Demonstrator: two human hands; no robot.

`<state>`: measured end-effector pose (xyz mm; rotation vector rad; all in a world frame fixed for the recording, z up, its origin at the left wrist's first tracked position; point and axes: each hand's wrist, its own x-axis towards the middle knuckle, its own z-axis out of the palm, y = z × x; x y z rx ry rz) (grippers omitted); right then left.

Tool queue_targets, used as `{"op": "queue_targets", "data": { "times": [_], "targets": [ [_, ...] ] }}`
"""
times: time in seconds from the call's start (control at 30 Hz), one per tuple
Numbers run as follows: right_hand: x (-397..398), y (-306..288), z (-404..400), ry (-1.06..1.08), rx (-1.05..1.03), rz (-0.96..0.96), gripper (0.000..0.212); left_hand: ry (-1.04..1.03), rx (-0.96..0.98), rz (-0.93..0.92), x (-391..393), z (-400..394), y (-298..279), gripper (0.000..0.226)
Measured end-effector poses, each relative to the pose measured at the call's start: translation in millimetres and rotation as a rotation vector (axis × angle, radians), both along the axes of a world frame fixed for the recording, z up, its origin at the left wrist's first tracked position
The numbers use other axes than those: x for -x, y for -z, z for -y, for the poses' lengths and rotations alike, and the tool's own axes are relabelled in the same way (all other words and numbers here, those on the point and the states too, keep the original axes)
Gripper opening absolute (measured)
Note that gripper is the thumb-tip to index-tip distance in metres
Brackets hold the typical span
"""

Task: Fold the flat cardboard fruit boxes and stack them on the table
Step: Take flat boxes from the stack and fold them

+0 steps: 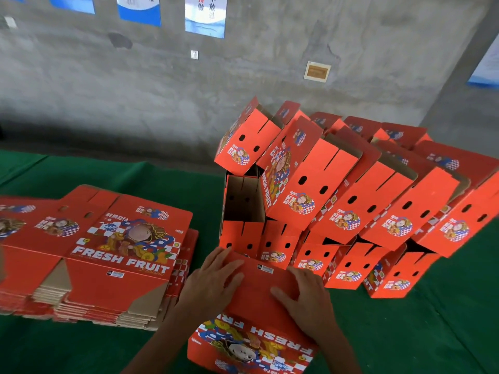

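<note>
Here, with our left hand (213, 282) and right hand (305, 295) spread flat, gripping nothing, on the bottom flaps of the box (253, 319) at the table's (405, 333) near edge, we should press evenly until the flaps lock.

A table covered in green cloth (391, 333) carries everything in view. On its left side lies a stack of flat red cardboard boxes (108, 265), printed side up with "FRESH FRUIT" showing on the top sheet, while toward the back right stands a pile of folded red boxes (351, 211), the lower ones resting on the cloth and the upper ones leaning tilted across them. At the near edge, one more red box (251, 344) sits on the cloth, just in front of the folded pile.
</note>
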<state>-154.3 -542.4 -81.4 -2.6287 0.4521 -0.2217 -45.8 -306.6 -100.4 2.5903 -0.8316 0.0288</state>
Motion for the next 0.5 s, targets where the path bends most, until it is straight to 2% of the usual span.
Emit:
{"op": "queue_targets", "data": {
  "times": [0.07,0.1,0.13,0.2,0.3,0.33,0.4,0.43,0.5],
  "targets": [
    [8.4,-1.1,4.1,0.204,-0.506,0.253,0.058,-0.016,-0.008,-0.01,-3.3,0.5,1.1,0.061],
    [11.8,1.0,6.1,0.305,-0.671,0.341,0.054,-0.026,-0.014,-0.014,-5.0,-0.2,1.1,0.06],
    [14.6,4.3,7.5,0.384,-0.711,0.318,0.053,-0.036,-0.019,-0.02,-6.3,-1.8,1.4,0.06],
    [19.5,16.5,11.2,0.438,-0.722,0.113,0.052,-0.044,-0.02,-0.029,-11.2,-5.4,2.0,0.058],
    [26.6,33.9,7.9,0.319,-0.605,-0.289,0.036,-0.05,0.0,-0.044,-23.1,-13.3,2.6,0.056],
    [28.6,37.4,5.2,0.268,-0.535,-0.399,0.037,-0.048,0.014,-0.059,-27.8,-17.1,2.6,0.055],
    [29.8,38.1,3.0,0.184,-0.466,-0.506,0.039,-0.02,0.035,-0.093,-36.7,-25.8,3.2,0.055],
    [29.5,36.8,3.7,0.198,-0.51,-0.534,0.038,-0.003,0.043,-0.102,-40.7,-29.9,4.4,0.056],
    [28.5,26.3,6.6,0.244,-0.728,-0.553,0.035,0.008,0.073,-0.108,-46.3,-38.0,6.7,0.057]
  ]
}}
